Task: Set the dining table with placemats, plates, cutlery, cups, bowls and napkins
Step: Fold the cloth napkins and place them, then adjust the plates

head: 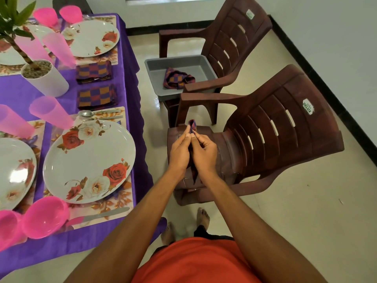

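Observation:
My left hand [179,154] and my right hand [205,153] are pressed together over the near brown chair, both gripping a checked purple-and-orange napkin [192,125] that hangs edge-on between them. Another crumpled napkin [177,79] lies in the grey tub [155,68] on the far chair. On the purple-clothed table at the left, two folded napkins [93,71] [97,96] lie side by side. A floral plate [89,160] sits on a placemat [120,201], with a spoon [86,113] above it and a knife [106,215] below. Pink cups [50,112] and pink bowls [44,216] stand nearby.
Two brown plastic chairs [285,135] [230,37] stand right of the table. A potted plant in a white pot [46,78] stands mid-table. More floral plates [91,37] [14,172] and pink cups [58,48] fill the table. My bare feet [203,218] are on the pale tiled floor.

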A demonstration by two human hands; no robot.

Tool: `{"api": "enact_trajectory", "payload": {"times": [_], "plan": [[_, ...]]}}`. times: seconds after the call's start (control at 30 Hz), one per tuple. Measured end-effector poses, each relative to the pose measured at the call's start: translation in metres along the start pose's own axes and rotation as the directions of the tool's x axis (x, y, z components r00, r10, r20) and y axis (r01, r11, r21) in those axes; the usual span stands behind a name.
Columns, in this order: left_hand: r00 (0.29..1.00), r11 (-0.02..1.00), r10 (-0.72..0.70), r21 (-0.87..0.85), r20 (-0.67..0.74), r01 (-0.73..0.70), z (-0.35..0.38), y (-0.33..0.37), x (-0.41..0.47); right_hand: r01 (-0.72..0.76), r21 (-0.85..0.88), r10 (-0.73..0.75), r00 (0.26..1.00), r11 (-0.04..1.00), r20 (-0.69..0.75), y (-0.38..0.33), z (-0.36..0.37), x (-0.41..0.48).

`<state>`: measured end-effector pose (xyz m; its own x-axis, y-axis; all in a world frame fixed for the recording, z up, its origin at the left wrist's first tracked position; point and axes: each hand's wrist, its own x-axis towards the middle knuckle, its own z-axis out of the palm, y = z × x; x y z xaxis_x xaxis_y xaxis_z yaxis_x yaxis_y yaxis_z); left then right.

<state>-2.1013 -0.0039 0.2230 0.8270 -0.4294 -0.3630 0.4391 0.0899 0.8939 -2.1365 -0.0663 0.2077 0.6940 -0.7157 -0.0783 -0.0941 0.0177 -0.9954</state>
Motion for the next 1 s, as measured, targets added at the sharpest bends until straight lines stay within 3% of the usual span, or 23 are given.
{"api": "enact_trajectory", "payload": {"times": [0.1, 0.23, 0.47, 0.57, 0.63, 0.73, 0.8, 1.0], "plan": [[0.997, 0.988, -0.076, -0.137, 0.025, 0.078, 0.005, 0.010, -0.006, -0.025, 0.008, 0.025, 0.998, 1.000, 0.054, 0.001, 0.007, 0.000], [0.989, 0.949, -0.135, -0.280, 0.053, 0.144, -0.005, 0.010, -0.004, -0.059, 0.036, 0.060, 0.998, 0.998, -0.007, -0.001, 0.006, 0.001], [0.980, 0.914, -0.155, -0.359, 0.128, 0.191, -0.013, 0.004, -0.004, 0.056, -0.229, -0.053, 0.998, 0.972, 0.019, 0.008, -0.004, 0.001], [0.970, 0.944, -0.196, -0.240, 0.145, 0.226, -0.004, 0.008, -0.008, -0.018, -0.179, 0.025, 0.999, 0.984, 0.038, 0.009, -0.008, 0.002], [0.986, 0.982, -0.168, -0.081, 0.021, 0.169, 0.002, 0.010, -0.006, -0.101, -0.068, 0.106, 0.992, 0.993, 0.074, 0.007, -0.013, 0.004], [0.974, 0.991, -0.018, 0.127, -0.224, 0.047, -0.011, 0.008, -0.004, -0.191, 0.019, 0.183, 0.961, 0.981, 0.207, -0.006, -0.030, 0.013], [0.961, 0.963, 0.065, 0.271, -0.269, 0.011, -0.031, 0.008, -0.004, -0.259, 0.088, 0.222, 0.927, 0.962, 0.301, -0.013, -0.046, 0.020], [0.995, 0.954, -0.058, 0.299, 0.085, 0.031, -0.068, 0.004, -0.002, -0.363, 0.242, 0.260, 0.892, 0.900, 0.370, -0.022, -0.068, 0.027]]}}
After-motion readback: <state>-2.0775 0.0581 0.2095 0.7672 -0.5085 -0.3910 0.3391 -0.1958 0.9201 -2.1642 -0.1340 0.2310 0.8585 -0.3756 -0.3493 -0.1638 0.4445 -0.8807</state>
